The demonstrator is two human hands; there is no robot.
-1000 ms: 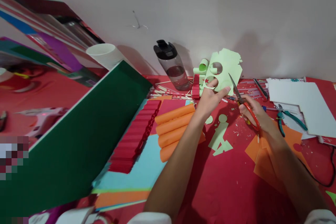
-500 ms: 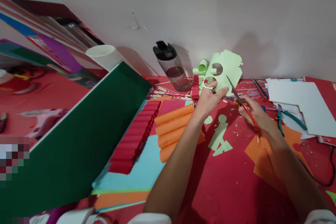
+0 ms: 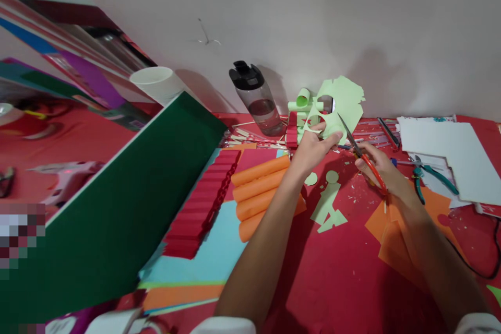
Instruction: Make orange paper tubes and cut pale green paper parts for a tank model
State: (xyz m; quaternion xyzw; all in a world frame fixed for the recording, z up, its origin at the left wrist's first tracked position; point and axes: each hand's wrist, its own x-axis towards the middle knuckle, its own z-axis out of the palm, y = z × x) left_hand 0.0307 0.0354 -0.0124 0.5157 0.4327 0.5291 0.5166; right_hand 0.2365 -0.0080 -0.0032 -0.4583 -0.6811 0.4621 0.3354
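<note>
My left hand (image 3: 311, 152) pinches the lower edge of a pale green sheet of paper (image 3: 346, 102), which has round holes cut out of it and a ragged rim. Red-handled scissors (image 3: 373, 171) are in my right hand (image 3: 381, 167), their blades pointing up and left against the sheet's right side. Whether the blades are parted is hard to see. Below the hands lie green paper offcuts (image 3: 326, 203) and small green paper discs (image 3: 332, 177). Behind my left hand stand rolled green paper tubes (image 3: 303, 98).
Orange paper rolls (image 3: 260, 193) and pleated red paper (image 3: 203, 203) lie on coloured sheets to the left. A green board (image 3: 129, 203) leans beside them. A water bottle (image 3: 258, 99) stands by the wall. Pliers (image 3: 436, 177), a cutter knife (image 3: 389, 134) and orange sheets (image 3: 403, 245) lie right.
The green sheet has turned and shifted slightly to the right in my left hand. Both hands keep nearly the same place, and the scissors stay beside the sheet.
</note>
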